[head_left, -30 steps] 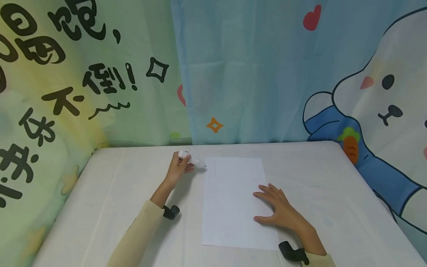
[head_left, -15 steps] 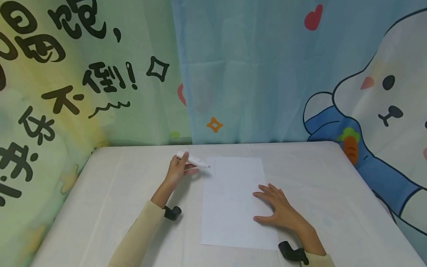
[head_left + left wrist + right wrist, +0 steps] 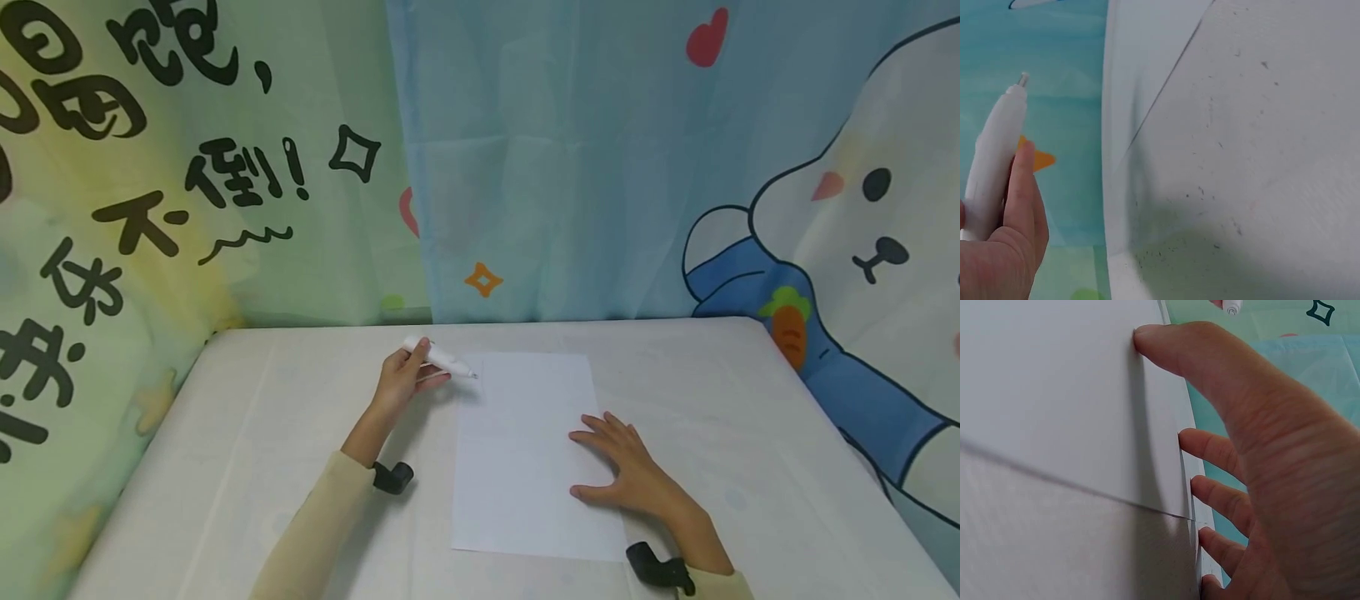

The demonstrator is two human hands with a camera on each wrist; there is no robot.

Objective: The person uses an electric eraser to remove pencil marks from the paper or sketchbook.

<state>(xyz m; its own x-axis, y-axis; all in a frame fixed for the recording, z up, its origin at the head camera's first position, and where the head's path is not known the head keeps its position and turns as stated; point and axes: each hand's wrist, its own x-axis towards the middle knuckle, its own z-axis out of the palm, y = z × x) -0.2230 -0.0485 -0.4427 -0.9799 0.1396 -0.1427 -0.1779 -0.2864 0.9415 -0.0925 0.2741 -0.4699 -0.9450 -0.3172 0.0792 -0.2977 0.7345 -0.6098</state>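
Head: left fingers (image 3: 417,355) grip tool (image 3: 447,362), right fingers (image 3: 593,442) spread.

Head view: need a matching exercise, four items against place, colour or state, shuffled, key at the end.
Column 1
1. White pen-shaped tool
2. Paper sheet
3. Right hand
4. Carrot print

Column 2
A. Orange with a green top
B. Fingers spread, at the sheet's right edge
C. Held in the left hand
D. Lying flat on the table

Pairs: 1-C, 2-D, 3-B, 4-A
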